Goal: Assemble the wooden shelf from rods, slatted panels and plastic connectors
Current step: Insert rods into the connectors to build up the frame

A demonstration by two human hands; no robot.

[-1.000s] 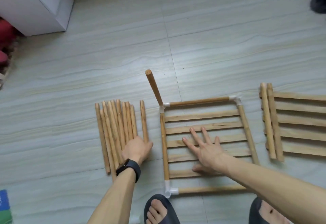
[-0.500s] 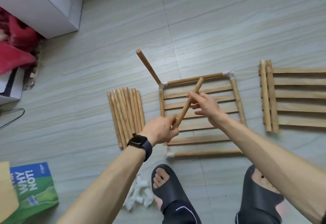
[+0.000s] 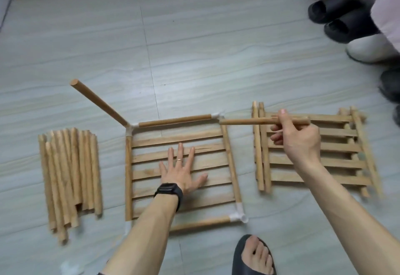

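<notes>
A slatted panel [image 3: 151, 174] lies flat on the floor, framed by rods joined with white plastic connectors. One rod [image 3: 99, 103] stands up from the far left connector [image 3: 131, 128]. My left hand [image 3: 183, 172] presses flat on the panel's slats, fingers spread. My right hand [image 3: 296, 137] holds a loose rod [image 3: 244, 121] horizontally, its left tip right by the far right connector [image 3: 216, 116]. The near right connector [image 3: 239, 218] has an open socket.
A bundle of several loose rods [image 3: 70, 177] lies to the left. A stack of spare slatted panels [image 3: 337, 151] lies to the right, under my right hand. Slippers [image 3: 337, 18] stand at the far right. My sandalled foot [image 3: 254, 255] is near the front.
My left hand let go of the rod and went flat onto the panel. My right hand carried the rod right and turned it level, tip at the far right connector.
</notes>
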